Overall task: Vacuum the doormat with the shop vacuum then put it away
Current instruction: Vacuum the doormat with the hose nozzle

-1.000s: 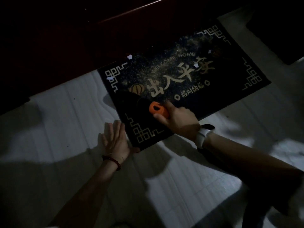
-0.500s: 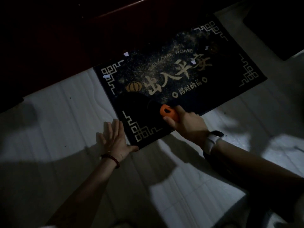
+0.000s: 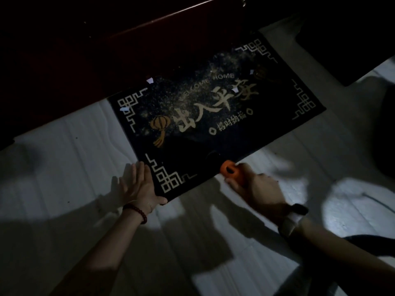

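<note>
Pressed flat, open, on dark patterned doormat [image 3: 213,116] corner: left hand [image 3: 139,185] | closed round orange vacuum nozzle [image 3: 229,170], lower centre: right hand [image 3: 256,189] | risk: mat might bunch; white scraps [image 3: 149,80] missed

Matt cloth doormat [image 3: 213,133] (dust-speckled) on smooth floor [image 3: 64,167].

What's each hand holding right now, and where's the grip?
The right hand grips the vacuum's orange nozzle just behind its tip. The left hand holds nothing; it presses flat at the doormat corner.
</note>
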`<action>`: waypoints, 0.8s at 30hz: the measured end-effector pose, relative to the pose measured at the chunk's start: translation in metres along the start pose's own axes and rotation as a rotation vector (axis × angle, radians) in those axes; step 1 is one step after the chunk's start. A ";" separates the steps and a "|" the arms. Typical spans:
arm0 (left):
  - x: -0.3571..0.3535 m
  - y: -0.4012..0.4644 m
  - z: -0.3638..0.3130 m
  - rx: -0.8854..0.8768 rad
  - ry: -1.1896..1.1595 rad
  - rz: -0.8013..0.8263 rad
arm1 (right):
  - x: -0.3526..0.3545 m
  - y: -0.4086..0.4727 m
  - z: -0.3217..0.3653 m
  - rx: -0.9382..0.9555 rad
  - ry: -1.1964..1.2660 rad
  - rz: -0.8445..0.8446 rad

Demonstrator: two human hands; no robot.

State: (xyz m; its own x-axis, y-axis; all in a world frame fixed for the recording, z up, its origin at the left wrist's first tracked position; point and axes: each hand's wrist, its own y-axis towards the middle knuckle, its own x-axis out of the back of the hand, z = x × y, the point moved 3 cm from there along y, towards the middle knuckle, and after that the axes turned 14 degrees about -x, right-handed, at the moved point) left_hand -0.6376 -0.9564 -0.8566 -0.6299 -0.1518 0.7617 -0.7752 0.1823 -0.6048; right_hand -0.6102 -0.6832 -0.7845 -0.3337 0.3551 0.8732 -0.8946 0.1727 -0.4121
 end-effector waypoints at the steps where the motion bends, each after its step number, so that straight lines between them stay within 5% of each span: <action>1: 0.000 0.000 -0.002 -0.024 0.007 -0.008 | -0.007 -0.007 0.005 0.043 -0.021 0.040; 5: 0.001 0.009 -0.011 -0.178 0.038 0.053 | 0.009 0.011 -0.024 -0.055 0.104 0.008; 9: 0.002 0.011 -0.015 -0.146 0.032 0.066 | 0.037 0.031 -0.056 -0.271 0.182 -0.140; 14: 0.009 0.025 -0.045 -0.073 -0.124 -0.084 | 0.001 -0.001 -0.020 -0.028 0.056 0.009; 24: -0.015 0.009 -0.028 -0.024 -0.085 -0.058 | 0.004 -0.005 -0.002 0.068 -0.006 0.017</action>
State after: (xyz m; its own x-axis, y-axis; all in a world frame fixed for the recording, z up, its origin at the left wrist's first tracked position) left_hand -0.6343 -0.9256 -0.8671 -0.5864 -0.2450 0.7721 -0.8099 0.1941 -0.5535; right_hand -0.6066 -0.6806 -0.7791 -0.3506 0.3524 0.8677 -0.9069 0.1033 -0.4085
